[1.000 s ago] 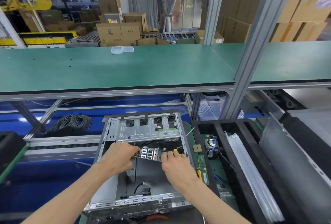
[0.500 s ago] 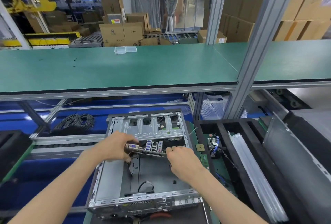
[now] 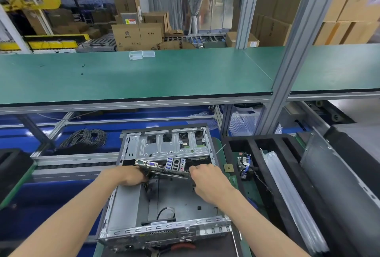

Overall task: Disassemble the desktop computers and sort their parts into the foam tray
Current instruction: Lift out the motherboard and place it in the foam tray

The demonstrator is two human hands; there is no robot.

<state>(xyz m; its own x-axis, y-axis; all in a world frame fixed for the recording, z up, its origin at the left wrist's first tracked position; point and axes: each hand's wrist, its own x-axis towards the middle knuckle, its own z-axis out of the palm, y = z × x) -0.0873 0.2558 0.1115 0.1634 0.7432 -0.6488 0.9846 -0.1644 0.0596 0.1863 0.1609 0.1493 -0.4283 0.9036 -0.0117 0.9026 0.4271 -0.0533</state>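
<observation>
An open metal desktop case (image 3: 127,205) lies in front of me with its side panel off. Above its bare floor I hold the motherboard (image 3: 164,167) tilted up, its row of rear ports facing me. My left hand (image 3: 127,175) grips the board's left end. My right hand (image 3: 207,180) grips its right end. To the right stands the black foam tray (image 3: 253,143), with a small cooler and wires (image 3: 244,164) in one slot and a long clear plastic strip (image 3: 287,186) in another.
A green shelf (image 3: 144,75) runs overhead on aluminium posts (image 3: 287,55). A coil of black cable (image 3: 86,138) lies behind the case on the blue conveyor. A grey case panel (image 3: 339,184) leans at the right. Red-handled pliers (image 3: 181,246) lie by the case's near edge.
The motherboard has risen out of the case and shifted left, tilting so more ports show. Both hands went up with it, still holding its ends.
</observation>
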